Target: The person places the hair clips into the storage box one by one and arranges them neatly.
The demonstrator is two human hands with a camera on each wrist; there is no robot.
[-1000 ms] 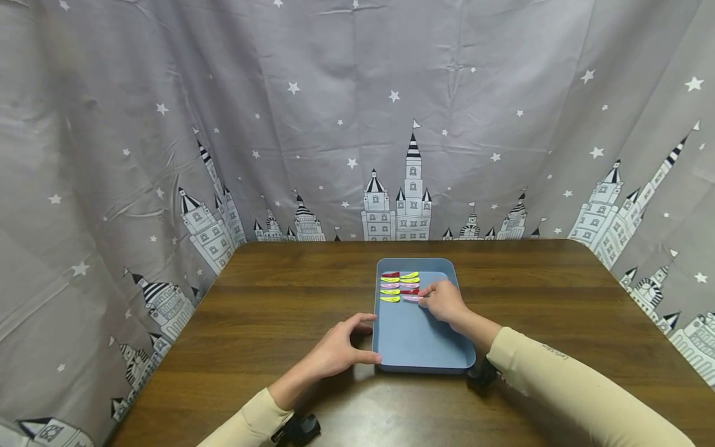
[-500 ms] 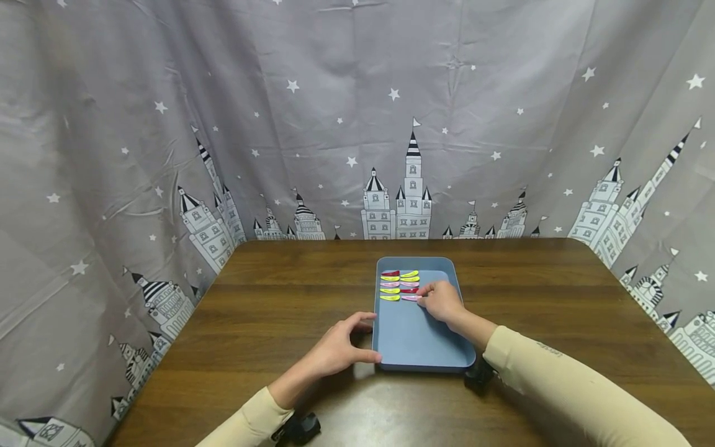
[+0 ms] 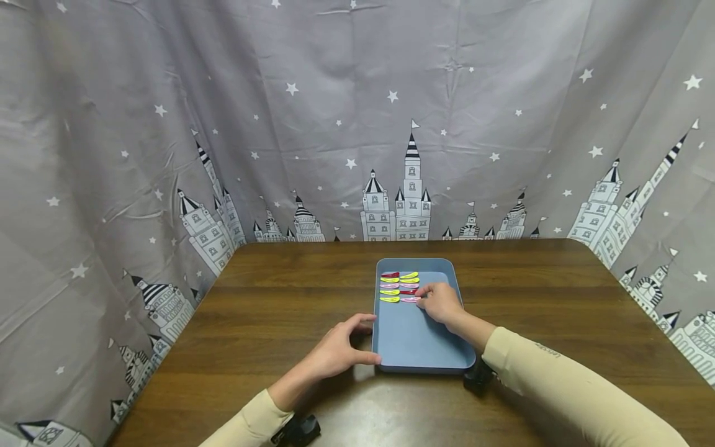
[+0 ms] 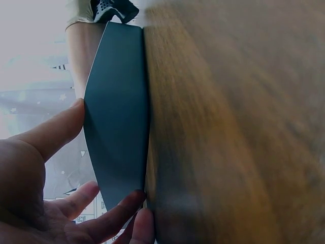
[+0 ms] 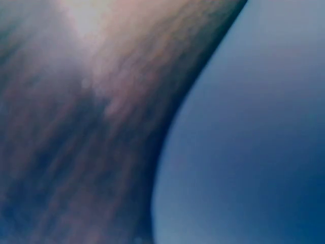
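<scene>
In the head view a blue-grey tray (image 3: pixel 416 338) holds two columns of snap hair clips. Yellow clips (image 3: pixel 390 300), pink ones and dark red ones (image 3: pixel 390 275) lie flat in short rows towards its far end. My right hand (image 3: pixel 441 303) reaches over the tray's right side and pinches the right end of a pink hair clip (image 3: pixel 409 300), the nearest in the right column. My left hand (image 3: pixel 337 349) rests against the tray's left side, thumb at the near corner and fingers spread along the wall (image 4: pixel 117 112). The right wrist view is blurred and leaves out the right hand.
The tray stands on a brown wooden table (image 3: pixel 301 279). Behind the table hangs a grey curtain (image 3: pixel 313 124) printed with castles and stars. A black wrist device (image 3: pixel 298 429) sits under the left sleeve.
My right hand has shifted slightly left with the pink hair clip, which now lines up below the red one. The left hand and the tray have stayed in place.
</scene>
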